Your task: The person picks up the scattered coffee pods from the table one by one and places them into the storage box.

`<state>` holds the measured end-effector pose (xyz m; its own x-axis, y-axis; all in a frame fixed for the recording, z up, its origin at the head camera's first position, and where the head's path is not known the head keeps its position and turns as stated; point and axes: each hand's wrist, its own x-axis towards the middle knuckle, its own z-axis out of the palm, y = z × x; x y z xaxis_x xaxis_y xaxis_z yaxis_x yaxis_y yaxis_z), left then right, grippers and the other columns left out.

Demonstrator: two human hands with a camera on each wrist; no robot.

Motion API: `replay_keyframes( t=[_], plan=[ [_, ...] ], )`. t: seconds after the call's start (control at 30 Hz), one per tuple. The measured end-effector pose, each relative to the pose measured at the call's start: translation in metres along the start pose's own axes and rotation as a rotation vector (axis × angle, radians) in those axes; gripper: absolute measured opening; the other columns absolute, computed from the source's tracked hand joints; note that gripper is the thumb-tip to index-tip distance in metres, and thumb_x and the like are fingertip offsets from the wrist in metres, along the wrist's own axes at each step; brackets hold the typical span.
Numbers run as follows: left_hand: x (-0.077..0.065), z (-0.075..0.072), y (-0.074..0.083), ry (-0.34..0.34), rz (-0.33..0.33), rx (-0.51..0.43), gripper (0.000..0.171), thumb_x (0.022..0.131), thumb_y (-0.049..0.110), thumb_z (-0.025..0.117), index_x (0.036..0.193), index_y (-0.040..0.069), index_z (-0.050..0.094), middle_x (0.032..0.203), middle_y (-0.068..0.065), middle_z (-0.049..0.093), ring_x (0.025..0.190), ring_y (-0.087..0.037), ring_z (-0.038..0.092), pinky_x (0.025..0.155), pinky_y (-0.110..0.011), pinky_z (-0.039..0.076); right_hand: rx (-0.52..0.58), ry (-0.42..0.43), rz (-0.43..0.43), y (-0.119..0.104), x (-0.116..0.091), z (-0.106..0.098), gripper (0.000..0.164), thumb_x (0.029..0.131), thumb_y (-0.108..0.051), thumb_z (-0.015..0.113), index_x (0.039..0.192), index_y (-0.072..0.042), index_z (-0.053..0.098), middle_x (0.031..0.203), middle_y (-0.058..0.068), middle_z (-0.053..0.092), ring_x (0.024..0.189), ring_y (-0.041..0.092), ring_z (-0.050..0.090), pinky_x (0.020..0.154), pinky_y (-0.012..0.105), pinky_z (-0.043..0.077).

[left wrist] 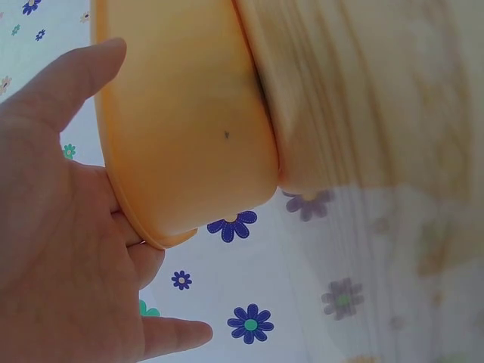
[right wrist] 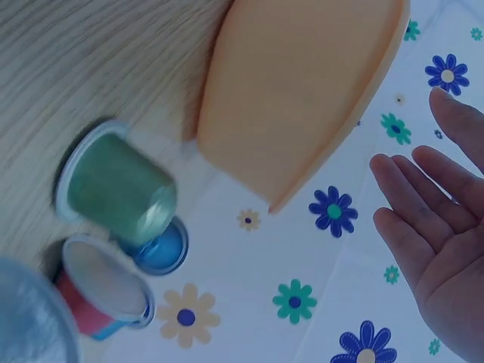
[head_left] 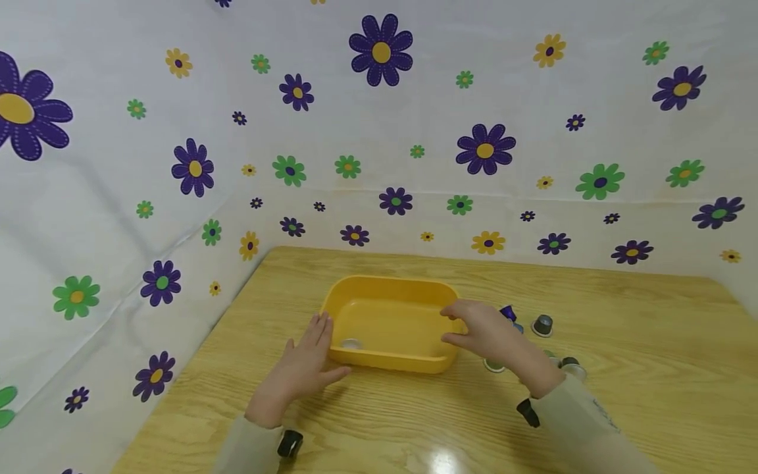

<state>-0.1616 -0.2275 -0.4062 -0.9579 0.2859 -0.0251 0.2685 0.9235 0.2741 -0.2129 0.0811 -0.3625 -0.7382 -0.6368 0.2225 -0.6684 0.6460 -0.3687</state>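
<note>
A yellow plastic tray [head_left: 391,361] stands on the wooden table, with one silvery coffee capsule [head_left: 351,343] in its near left corner. My left hand [head_left: 304,364] rests at the tray's left end, fingers extended over the rim and thumb spread outside; part of those fingers is hidden by the wall in the left wrist view. Over the right end hovers my right hand [head_left: 482,332], thumb and fingers apart and nothing between them. In the right wrist view its palm and fingers show bare, apart from the tray's outer wall [right wrist: 302,83].
Right of the tray lie several coffee capsules: purple [head_left: 507,313], blue [right wrist: 165,248], dark grey [head_left: 543,323], green [right wrist: 121,185] and a pinkish-red one [right wrist: 83,306]. A flower-printed white sheet [head_left: 355,131] hangs behind the table and along its left side.
</note>
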Motion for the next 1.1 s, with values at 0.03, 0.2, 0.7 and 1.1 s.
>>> replay_keyframes(
  t=[0.03, 0.2, 0.7, 1.1],
  plan=[
    [0.000, 0.000, 0.000, 0.000, 0.001, 0.001, 0.088, 0.083, 0.046, 0.056, 0.139, -0.005, 0.010, 0.145, -0.017, 0.002, 0.132, -0.029, 0.000, 0.091, -0.066, 0.016, -0.005, 0.004, 0.000, 0.002, -0.003, -0.001, 0.035, 0.077, -0.017, 0.069, 0.104, 0.002, 0.060, 0.097, 0.012, 0.062, 0.088, 0.025, 0.058, 0.073, 0.035, 0.048],
    [-0.001, 0.000, 0.000, 0.003, 0.001, 0.005, 0.088, 0.083, 0.045, 0.056, 0.139, -0.005, 0.011, 0.145, -0.018, 0.003, 0.132, -0.029, 0.000, 0.090, -0.066, 0.016, 0.003, 0.026, 0.020, 0.012, -0.015, -0.007, 0.031, 0.075, -0.014, 0.070, 0.101, 0.002, 0.062, 0.091, 0.010, 0.062, 0.075, 0.020, 0.058, 0.065, 0.030, 0.048],
    [0.001, 0.001, -0.002, 0.014, 0.011, 0.014, 0.088, 0.083, 0.046, 0.055, 0.139, -0.006, 0.011, 0.145, -0.020, 0.006, 0.132, -0.030, 0.001, 0.089, -0.067, 0.017, 0.027, 0.039, 0.100, 0.037, -0.044, -0.023, 0.028, 0.077, -0.011, 0.068, 0.101, 0.002, 0.063, 0.094, 0.012, 0.063, 0.076, 0.019, 0.059, 0.065, 0.032, 0.049],
    [0.002, 0.000, 0.002, 0.004, 0.015, -0.007, 0.088, 0.083, 0.046, 0.055, 0.139, -0.006, 0.011, 0.145, -0.020, 0.006, 0.132, -0.031, 0.002, 0.090, -0.066, 0.016, 0.028, 0.045, 0.187, 0.057, -0.064, -0.024, 0.033, 0.079, -0.018, 0.067, 0.103, 0.004, 0.062, 0.096, 0.014, 0.063, 0.089, 0.030, 0.058, 0.074, 0.042, 0.047]
  ],
)
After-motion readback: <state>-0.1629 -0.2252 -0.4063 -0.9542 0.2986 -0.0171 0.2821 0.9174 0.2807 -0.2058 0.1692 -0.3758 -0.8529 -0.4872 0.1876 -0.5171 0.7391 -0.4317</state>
